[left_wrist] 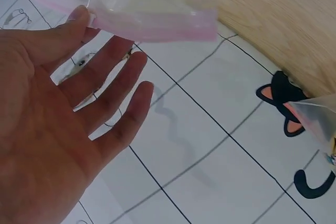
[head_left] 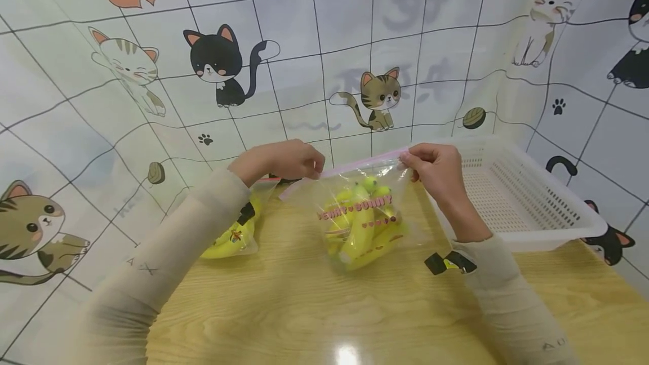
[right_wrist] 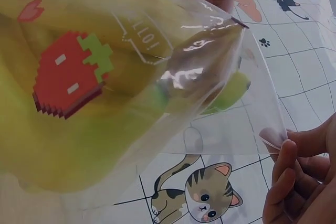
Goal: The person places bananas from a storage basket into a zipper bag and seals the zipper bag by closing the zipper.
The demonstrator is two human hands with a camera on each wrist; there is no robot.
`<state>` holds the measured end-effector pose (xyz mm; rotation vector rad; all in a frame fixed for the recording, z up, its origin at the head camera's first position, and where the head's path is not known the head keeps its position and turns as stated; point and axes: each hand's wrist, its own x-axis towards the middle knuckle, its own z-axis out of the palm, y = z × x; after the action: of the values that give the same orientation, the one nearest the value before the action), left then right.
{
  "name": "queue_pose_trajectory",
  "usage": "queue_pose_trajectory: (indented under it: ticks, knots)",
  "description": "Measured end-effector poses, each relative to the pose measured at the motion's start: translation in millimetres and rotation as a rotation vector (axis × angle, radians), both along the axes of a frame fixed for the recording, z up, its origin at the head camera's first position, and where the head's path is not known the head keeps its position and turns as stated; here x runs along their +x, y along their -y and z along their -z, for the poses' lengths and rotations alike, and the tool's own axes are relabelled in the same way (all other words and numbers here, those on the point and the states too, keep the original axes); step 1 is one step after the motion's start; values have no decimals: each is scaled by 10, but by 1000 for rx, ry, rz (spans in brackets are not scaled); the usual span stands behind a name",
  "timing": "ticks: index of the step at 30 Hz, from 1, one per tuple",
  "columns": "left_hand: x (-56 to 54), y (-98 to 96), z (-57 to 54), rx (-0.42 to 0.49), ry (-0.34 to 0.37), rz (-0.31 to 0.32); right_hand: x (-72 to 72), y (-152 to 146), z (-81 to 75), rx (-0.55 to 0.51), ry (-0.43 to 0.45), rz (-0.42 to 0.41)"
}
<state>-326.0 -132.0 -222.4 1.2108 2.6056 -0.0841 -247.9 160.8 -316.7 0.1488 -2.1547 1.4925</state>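
Observation:
A clear zip bag (head_left: 365, 213) with a pink top strip and pink lettering stands upright on the table, with yellow bananas (head_left: 361, 224) inside. At the bag's top edge, my left hand (head_left: 291, 159) pinches the pink strip between thumb and index finger; the left wrist view shows its other fingers spread loose. My right hand (head_left: 438, 173) pinches the bag's top right corner. A red strawberry print (right_wrist: 71, 74) shows on the bag in the right wrist view. Whether the strip is sealed, I cannot tell.
A second clear bag (head_left: 248, 238) with yellow contents lies on the left, partly behind my left forearm. At the right stands a white perforated basket (head_left: 512, 196). Beneath everything is a wood-grain table (head_left: 284, 308), and a cat-printed sheet (head_left: 299, 89) hangs behind it.

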Motion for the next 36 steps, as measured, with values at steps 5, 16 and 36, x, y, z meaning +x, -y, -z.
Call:
queue_pose_trajectory:
  ticks: [5, 16, 36]
  knots:
    - [-54, 188, 49, -30, 44, -24, -1, -40, 21, -14, 31, 7]
    - [-80, 505, 133, -65, 143, -180, -31, -26, 41, 13, 54, -25]
    - [-153, 526, 578, 147, -142, -355, -41, -87, 90, 499, 568, -574]
